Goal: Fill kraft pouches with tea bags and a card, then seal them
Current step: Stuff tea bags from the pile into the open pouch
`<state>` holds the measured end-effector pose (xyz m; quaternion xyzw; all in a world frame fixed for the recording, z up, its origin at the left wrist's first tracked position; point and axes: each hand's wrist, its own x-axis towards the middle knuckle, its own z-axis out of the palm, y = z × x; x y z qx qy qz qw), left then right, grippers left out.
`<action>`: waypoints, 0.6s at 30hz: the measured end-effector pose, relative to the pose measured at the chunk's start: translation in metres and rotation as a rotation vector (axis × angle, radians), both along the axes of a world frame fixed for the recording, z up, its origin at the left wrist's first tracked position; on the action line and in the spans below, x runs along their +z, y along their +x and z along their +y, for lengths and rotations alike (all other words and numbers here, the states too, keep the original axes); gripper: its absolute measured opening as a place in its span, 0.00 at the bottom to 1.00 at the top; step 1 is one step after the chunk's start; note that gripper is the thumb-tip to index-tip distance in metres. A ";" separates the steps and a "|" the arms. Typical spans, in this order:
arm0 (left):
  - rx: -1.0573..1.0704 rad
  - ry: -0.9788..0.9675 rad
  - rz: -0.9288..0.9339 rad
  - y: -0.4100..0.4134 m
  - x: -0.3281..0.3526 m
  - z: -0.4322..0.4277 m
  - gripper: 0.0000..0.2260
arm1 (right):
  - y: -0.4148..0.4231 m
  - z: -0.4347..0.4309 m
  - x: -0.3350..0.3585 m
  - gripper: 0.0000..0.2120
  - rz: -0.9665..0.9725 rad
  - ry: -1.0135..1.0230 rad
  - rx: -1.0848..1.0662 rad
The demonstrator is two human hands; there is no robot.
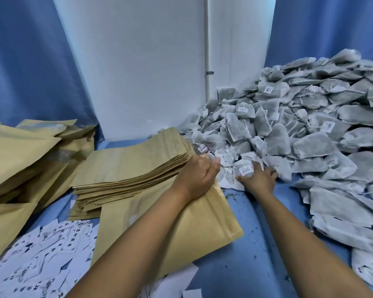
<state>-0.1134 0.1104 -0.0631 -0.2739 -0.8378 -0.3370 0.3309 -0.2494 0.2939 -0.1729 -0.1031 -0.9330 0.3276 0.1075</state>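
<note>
Step now: getting tea bags for pouch. Right hand [256, 176] reaches into near edge of big tea bag pile [306, 125], fingers curled around tea bag with label [243, 169]. Left hand [197, 173] sits on open pouch [181, 222], fingers bent loosely at pouch mouth; can't tell if it grips anything. Stack of empty pouches [134, 166] just left of left hand. Cards [43, 259] lie nearer body, under left arm. Next, likely: lift bags, slip into pouch mouth, keep mouth open.
</note>
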 end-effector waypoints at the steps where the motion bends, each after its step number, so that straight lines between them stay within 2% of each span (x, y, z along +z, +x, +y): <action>1: -0.005 0.003 -0.004 0.000 -0.001 -0.001 0.21 | -0.001 0.000 0.002 0.36 0.009 -0.023 -0.032; 3: 0.001 0.008 -0.020 -0.001 -0.004 -0.003 0.21 | 0.001 -0.001 0.009 0.29 0.122 -0.259 -0.162; 5: 0.009 0.011 -0.037 -0.004 -0.008 -0.006 0.20 | 0.014 -0.003 0.020 0.21 0.325 -0.680 -0.287; 7: 0.007 0.016 -0.037 -0.005 -0.008 -0.007 0.20 | 0.029 -0.008 0.023 0.18 0.425 -1.030 -0.144; 8: 0.008 0.020 -0.033 -0.006 -0.008 -0.007 0.20 | 0.036 -0.015 0.022 0.19 0.369 -1.091 0.019; 9: 0.012 0.025 -0.026 -0.006 -0.007 -0.007 0.20 | 0.040 -0.022 0.020 0.20 0.274 -1.016 0.209; 11: 0.019 0.025 -0.024 -0.005 -0.006 -0.005 0.22 | 0.041 -0.035 0.017 0.29 0.098 -0.509 0.531; 12: 0.019 0.023 -0.025 -0.003 -0.006 -0.006 0.24 | 0.039 -0.040 0.012 0.35 0.045 -0.249 0.575; 13: 0.017 0.021 -0.022 -0.002 -0.007 -0.006 0.24 | 0.037 -0.044 0.010 0.39 0.009 -0.097 0.540; 14: 0.016 0.017 -0.017 0.000 -0.007 -0.007 0.24 | 0.037 -0.047 0.011 0.40 -0.009 -0.026 0.482; 15: 0.020 0.012 -0.014 0.001 -0.007 -0.008 0.24 | 0.035 -0.049 0.010 0.39 -0.022 0.017 0.436; 18: 0.026 0.012 -0.001 0.003 -0.007 -0.010 0.20 | 0.036 -0.048 0.015 0.26 -0.078 0.138 0.323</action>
